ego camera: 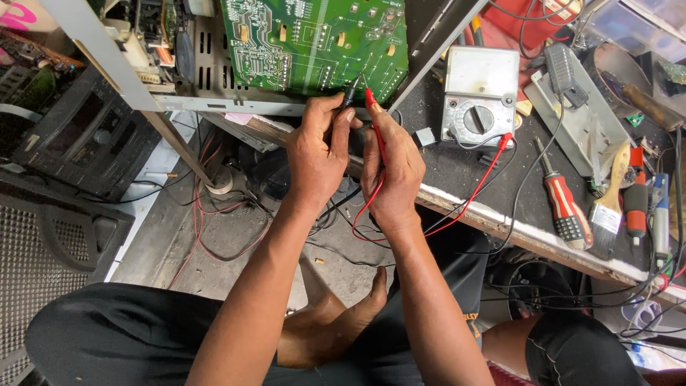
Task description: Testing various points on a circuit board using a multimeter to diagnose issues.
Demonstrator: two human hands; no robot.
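Observation:
My left hand (318, 154) pinches a black test probe (351, 91) whose tip touches the lower edge of a green circuit board (314, 43). Right beside it, my right hand (393, 171) grips a red test probe (372, 107), also touching the board's lower edge. The red lead (471, 200) runs from under my right hand across the bench to a grey analogue multimeter (479, 96) lying to the right of the board. Both hands are close together, just below the board.
A red-and-black screwdriver (564, 204), a paintbrush (611, 193) and other tools lie on the dark workbench (457, 171) at right. A black audio unit (86, 139) stands at left. Cables trail on the floor (214, 236) below. My bare foot (336, 322) rests near my lap.

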